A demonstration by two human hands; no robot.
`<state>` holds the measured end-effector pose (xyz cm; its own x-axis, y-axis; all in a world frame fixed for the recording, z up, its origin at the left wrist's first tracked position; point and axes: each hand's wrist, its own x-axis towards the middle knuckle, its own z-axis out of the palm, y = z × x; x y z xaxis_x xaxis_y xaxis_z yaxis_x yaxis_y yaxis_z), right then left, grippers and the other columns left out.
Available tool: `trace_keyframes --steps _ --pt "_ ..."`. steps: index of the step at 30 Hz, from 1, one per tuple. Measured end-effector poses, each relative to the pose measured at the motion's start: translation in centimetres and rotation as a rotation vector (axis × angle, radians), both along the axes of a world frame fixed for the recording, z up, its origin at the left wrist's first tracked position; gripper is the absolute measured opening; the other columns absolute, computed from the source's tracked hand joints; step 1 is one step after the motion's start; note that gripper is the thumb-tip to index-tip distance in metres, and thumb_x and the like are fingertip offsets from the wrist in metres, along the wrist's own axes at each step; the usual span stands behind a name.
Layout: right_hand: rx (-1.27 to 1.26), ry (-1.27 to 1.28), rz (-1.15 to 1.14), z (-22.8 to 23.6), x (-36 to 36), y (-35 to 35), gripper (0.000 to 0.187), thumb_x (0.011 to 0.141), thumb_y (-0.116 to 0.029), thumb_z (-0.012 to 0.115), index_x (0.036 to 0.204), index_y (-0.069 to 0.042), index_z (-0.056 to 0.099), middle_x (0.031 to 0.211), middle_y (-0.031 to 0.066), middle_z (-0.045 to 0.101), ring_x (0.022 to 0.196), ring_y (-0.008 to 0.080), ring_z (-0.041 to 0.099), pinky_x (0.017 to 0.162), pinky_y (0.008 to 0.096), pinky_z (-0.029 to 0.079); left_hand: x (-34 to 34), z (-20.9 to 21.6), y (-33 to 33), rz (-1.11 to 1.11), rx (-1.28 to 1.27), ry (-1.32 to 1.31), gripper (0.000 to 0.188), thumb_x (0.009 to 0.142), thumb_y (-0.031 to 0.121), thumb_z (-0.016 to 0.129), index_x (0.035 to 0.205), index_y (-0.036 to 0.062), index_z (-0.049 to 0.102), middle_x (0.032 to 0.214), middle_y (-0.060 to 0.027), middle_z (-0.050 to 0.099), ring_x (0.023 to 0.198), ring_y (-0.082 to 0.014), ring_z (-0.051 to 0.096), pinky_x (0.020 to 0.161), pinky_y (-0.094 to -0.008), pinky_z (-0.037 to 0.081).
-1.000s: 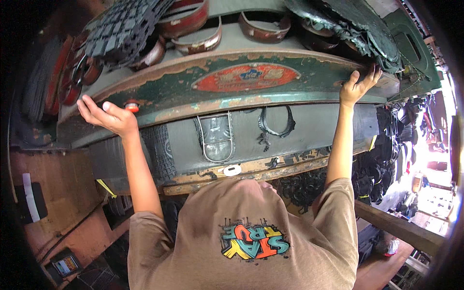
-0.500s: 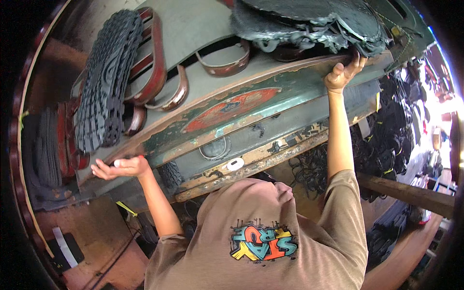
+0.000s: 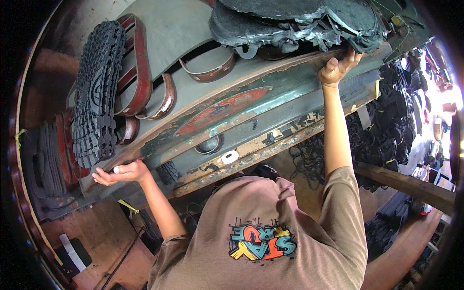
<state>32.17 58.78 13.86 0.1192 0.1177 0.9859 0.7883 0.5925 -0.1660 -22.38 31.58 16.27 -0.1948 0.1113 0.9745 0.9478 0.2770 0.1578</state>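
My left hand (image 3: 121, 173) is held open beside the left end of a worn green machine bed (image 3: 193, 104), its fingers stretched out and nothing in them. Just above it leans a stack of black treaded rubber soles (image 3: 99, 92). My right hand (image 3: 338, 67) is at the bed's right front edge, thumb apart and fingers reaching up against a pile of black rubber pieces (image 3: 290, 24) with ragged edges. Its fingertips are partly hidden by the rubber, and I see no grip on it.
Rusty red metal strip loops, like sole cutting dies (image 3: 137, 67), stand on the bed. A lower ledge (image 3: 270, 140) holds a small white oval object (image 3: 228, 157). Dark rubber scraps (image 3: 386, 116) hang at the right, above a wooden beam (image 3: 406, 186). More black strips (image 3: 50, 159) are stacked far left.
My view has shifted slightly, so the bed, soles and rubber pile appear a little farther left. Both hands keep nearly the same pose and place.
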Motion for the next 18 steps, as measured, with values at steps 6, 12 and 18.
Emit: trace_keyframes --steps 6,12,18 --pt "-0.014 0.002 0.034 -0.5 -0.1 -0.6 0.081 0.104 -0.066 0.036 0.158 -0.005 0.037 0.157 0.0235 0.038 0.146 0.0470 0.033 0.120 0.0612 0.024 -0.4 0.3 -0.4 0.003 -0.015 0.020 0.051 0.111 0.029 0.030 0.146 -0.0053 0.045 0.156 -0.0293 0.036 0.149 -0.0444 0.029 0.122 -0.0627 0.021" --pt "-0.032 0.012 0.003 -0.6 -0.3 -1.2 0.082 0.104 -0.066 0.036 0.159 -0.005 0.035 0.158 0.0244 0.036 0.144 0.0469 0.032 0.121 0.0623 0.023 -0.3 0.5 -1.3 0.014 -0.046 -0.011 0.048 0.111 0.027 0.032 0.144 -0.0055 0.045 0.157 -0.0289 0.033 0.151 -0.0447 0.027 0.123 -0.0634 0.020" --pt "-0.018 -0.039 -0.034 -0.5 -0.1 -1.9 0.081 0.105 -0.064 0.037 0.161 -0.006 0.033 0.159 0.0238 0.037 0.147 0.0468 0.031 0.122 0.0622 0.023 -0.4 0.5 -2.1 0.015 -0.044 -0.013 0.046 0.110 0.024 0.034 0.143 -0.0060 0.046 0.157 -0.0281 0.034 0.151 -0.0448 0.025 0.124 -0.0638 0.021"
